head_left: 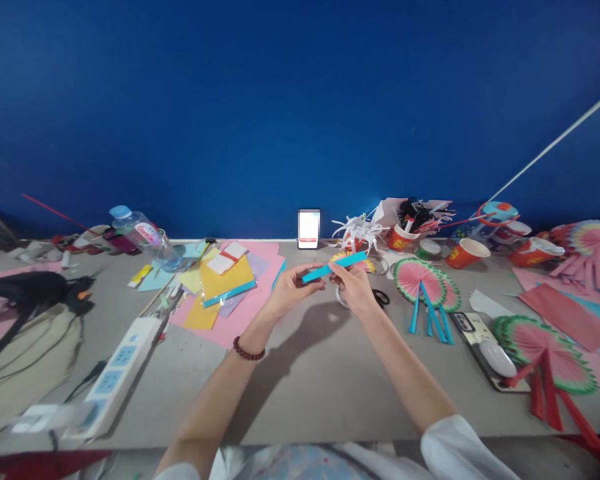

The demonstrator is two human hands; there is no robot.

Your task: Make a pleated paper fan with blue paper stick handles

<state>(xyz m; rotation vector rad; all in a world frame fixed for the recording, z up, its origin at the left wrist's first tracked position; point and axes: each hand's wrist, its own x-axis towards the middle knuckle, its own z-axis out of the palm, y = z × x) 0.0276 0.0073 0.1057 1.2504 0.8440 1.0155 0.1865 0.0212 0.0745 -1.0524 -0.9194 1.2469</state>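
A narrow strip of blue paper is held above the table, tilted up toward the right. My left hand pinches its left end, with a beaded bracelet on that wrist. My right hand grips the strip right of its middle, and the far end sticks out past the fingers. Behind my right hand lies a yellow and pink folded paper piece, partly hidden. A roll of tape and the black handles of scissors show beside my right hand.
A lit phone stands against the blue wall. Coloured paper sheets, a water bottle and a power strip are on the left. Pleated watermelon paper fans, red cups and a mouse lie on the right.
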